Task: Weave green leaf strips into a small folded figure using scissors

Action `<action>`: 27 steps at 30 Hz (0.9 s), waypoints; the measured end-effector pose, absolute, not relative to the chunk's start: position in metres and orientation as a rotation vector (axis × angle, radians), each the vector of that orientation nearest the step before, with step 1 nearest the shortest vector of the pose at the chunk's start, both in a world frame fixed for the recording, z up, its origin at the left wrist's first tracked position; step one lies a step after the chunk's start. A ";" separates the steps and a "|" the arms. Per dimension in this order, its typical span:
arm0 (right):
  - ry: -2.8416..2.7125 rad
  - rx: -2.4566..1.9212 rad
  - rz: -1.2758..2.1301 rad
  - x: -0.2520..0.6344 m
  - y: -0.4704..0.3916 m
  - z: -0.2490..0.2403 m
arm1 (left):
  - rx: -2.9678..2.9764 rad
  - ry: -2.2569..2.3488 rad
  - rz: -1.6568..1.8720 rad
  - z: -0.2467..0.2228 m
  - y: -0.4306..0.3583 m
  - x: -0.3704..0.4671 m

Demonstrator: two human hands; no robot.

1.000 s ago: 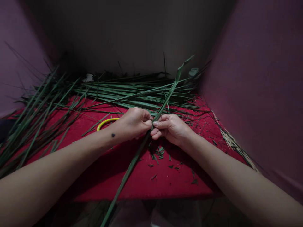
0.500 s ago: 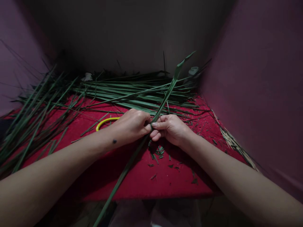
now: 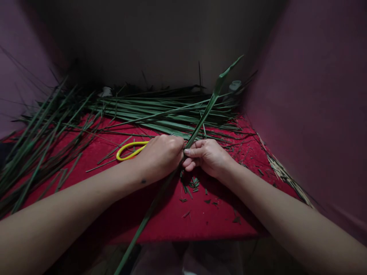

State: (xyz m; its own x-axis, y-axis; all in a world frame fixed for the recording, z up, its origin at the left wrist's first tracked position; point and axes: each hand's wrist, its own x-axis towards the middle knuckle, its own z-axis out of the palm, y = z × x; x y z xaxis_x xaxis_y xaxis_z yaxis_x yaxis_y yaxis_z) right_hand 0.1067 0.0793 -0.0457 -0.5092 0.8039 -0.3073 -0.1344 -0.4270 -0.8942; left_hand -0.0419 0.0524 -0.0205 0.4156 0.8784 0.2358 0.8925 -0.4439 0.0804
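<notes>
A long green leaf strip (image 3: 207, 109) runs slantwise between my two hands, its folded tip up at the right and its tail hanging past the red table's front edge. My left hand (image 3: 164, 154) is closed on the strip from the left, knuckles up, its fingertips hidden. From the other side my right hand (image 3: 208, 156) pinches the strip between thumb and fingers. Both hands meet at the middle of the strip. Beside my left wrist shows a yellow loop handle (image 3: 120, 154), partly covered by the hand. Small green clippings (image 3: 195, 184) lie just below my hands.
Long green leaf strips (image 3: 160, 114) are heaped along the back, with more strips (image 3: 43, 145) piled at the left. A bundle of pale thin sticks (image 3: 282, 172) lies along the right wall. The red tablecloth (image 3: 212, 225) ends at the front edge. A translucent cup-like object (image 3: 235, 85) stands back right.
My left hand has turned and shifted slightly to the right and down, uncovering more of the yellow handle. The strip's upper end has moved a little up and right. My right hand stays nearly still.
</notes>
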 end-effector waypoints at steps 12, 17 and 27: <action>-1.211 -0.876 2.034 0.111 0.085 -0.053 | -3.046 -2.043 -0.452 0.003 0.059 -0.051; -1.199 -0.796 2.052 0.110 0.083 -0.053 | -3.118 -2.232 -0.491 0.007 0.061 -0.055; -1.156 -0.715 2.043 0.111 0.085 -0.053 | -2.867 -1.929 -0.602 0.003 0.061 -0.051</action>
State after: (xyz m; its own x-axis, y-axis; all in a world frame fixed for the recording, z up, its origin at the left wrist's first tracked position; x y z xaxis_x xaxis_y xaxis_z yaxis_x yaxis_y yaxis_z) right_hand 0.1114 0.0846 -0.0528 -0.6223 0.7717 -0.1313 -0.2847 -0.3795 -0.8803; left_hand -0.0514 0.0605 0.0026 0.3581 0.9307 0.0745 0.8077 -0.3488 0.4753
